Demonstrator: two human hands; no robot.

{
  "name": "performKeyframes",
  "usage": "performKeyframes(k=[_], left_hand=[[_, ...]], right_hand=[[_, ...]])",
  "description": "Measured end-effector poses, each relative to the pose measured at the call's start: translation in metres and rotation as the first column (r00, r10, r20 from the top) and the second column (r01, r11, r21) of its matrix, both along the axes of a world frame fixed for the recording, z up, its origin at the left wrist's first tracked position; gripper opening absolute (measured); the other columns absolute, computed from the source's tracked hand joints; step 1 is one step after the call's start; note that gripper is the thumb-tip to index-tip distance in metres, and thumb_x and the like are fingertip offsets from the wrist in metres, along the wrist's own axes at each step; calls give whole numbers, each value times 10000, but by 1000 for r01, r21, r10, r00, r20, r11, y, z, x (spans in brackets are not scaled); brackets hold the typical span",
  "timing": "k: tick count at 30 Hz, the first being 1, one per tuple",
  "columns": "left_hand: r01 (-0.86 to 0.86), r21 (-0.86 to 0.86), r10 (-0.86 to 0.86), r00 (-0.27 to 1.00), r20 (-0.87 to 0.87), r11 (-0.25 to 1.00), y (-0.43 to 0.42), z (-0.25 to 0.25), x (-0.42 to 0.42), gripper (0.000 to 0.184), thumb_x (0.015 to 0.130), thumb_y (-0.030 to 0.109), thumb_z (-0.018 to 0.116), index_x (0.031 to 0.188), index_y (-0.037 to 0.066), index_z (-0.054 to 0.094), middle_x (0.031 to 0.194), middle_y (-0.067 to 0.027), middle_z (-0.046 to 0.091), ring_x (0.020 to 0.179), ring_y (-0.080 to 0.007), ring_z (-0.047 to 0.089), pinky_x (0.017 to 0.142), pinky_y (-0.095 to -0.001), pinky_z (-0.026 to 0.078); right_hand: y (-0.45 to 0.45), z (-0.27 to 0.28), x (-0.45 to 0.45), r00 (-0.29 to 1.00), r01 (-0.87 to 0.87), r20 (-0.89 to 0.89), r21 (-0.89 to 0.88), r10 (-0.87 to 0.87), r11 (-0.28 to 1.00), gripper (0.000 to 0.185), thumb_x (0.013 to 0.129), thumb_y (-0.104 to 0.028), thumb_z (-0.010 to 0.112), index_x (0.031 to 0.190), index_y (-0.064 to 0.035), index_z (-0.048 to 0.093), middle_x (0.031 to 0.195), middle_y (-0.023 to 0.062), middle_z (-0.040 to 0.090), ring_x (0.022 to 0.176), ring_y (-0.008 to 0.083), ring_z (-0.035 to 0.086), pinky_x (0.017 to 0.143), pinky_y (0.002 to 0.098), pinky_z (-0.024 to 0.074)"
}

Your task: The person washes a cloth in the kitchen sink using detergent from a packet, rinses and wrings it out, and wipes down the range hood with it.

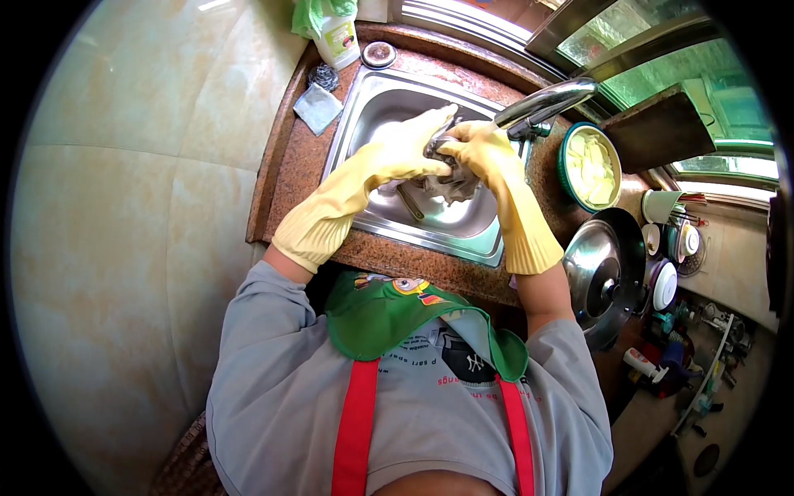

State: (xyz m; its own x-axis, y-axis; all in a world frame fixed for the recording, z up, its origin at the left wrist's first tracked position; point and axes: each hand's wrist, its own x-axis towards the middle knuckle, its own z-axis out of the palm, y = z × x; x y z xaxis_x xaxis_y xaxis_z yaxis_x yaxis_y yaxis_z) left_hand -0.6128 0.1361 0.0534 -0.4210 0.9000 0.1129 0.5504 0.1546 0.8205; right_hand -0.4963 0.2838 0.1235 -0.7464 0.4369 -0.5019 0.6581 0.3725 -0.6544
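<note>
Both my hands wear yellow rubber gloves and work over the steel sink (364, 116). A dark grey-brown, limp, wet-looking thing (453, 188) hangs between them; its kind I cannot make out. My left hand (409, 147) holds its left side, thumb in front and fingers reaching toward the back of the sink. From the right, my right hand (480, 151) grips the upper part, with its fingers bent over it. Part of the thing is hidden behind the gloves. Below it, a narrow brownish bar like a handle (411, 202) lies in the basin.
A chrome faucet (550, 97) arches over the sink's back right. Right of it stand a green basin of pale slices (591, 168), a dark board (659, 131) and a lidded wok (604, 269). A folded cloth (318, 108), steel scourer (323, 77) and bottle (337, 41) are at left.
</note>
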Motion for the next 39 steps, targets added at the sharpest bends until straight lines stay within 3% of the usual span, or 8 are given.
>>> performKeyframes(k=[4,8,15,25,28,31,37,39], left_hand=[[153,-334,-13,922,387,930,9,16,-3,353,887,127,753,1221,51,670,1067,-102,721,978,-161,658,902,-315,515],[21,-339,40,984,173,941,8,38,-9,167,914,134,732,1037,28,694,936,-96,699,814,-142,630,732,-316,521],[41,-313,72,937,342,949,18,61,-11,237,906,258,760,967,55,654,824,-57,671,757,-129,603,710,-304,490],[-44,-168,108,912,396,985,8,99,-8,254,877,184,815,1047,45,688,777,27,658,588,-33,443,520,-231,359],[-18,-223,98,930,353,975,1,79,-16,241,912,209,790,1087,54,733,798,16,679,610,-43,463,540,-233,372],[-5,-251,81,952,294,968,1,75,-14,231,957,241,746,1047,29,763,838,3,698,678,-80,525,615,-263,441],[15,-9,-14,989,147,1000,-1,32,-25,211,1015,155,643,1111,4,755,1011,-39,769,878,-96,674,879,-264,545],[-112,-21,106,846,522,993,0,48,-24,209,1025,101,597,1133,13,753,1037,-62,775,977,-115,702,974,-272,536]], right_hand=[[10,-8,1,996,-20,-89,34,23,999,357,866,-252,796,1135,-21,749,958,142,771,846,204,730,798,297,568],[20,12,2,994,-73,-78,116,83,991,335,860,-230,825,1106,-14,754,975,122,774,868,205,726,778,289,568],[36,4,7,947,-317,97,117,307,941,573,897,-334,791,1371,-65,613,1064,206,743,851,190,699,778,317,576],[50,-7,17,979,46,-184,-233,-90,971,217,917,-93,709,1104,16,692,885,50,683,723,122,601,659,278,484],[53,4,23,955,-109,-283,-58,89,992,250,905,-128,748,1112,10,725,948,43,717,770,133,627,726,299,509],[49,9,29,912,0,-388,-328,-135,945,214,924,-140,722,1080,4,752,937,65,748,801,140,656,756,311,522],[43,21,29,989,-15,-143,43,21,999,216,944,-170,685,1067,-12,765,945,109,767,800,194,682,773,323,528],[53,13,32,983,-35,-178,55,44,998,226,955,-188,672,1075,-20,767,964,114,770,829,202,699,789,327,534]])
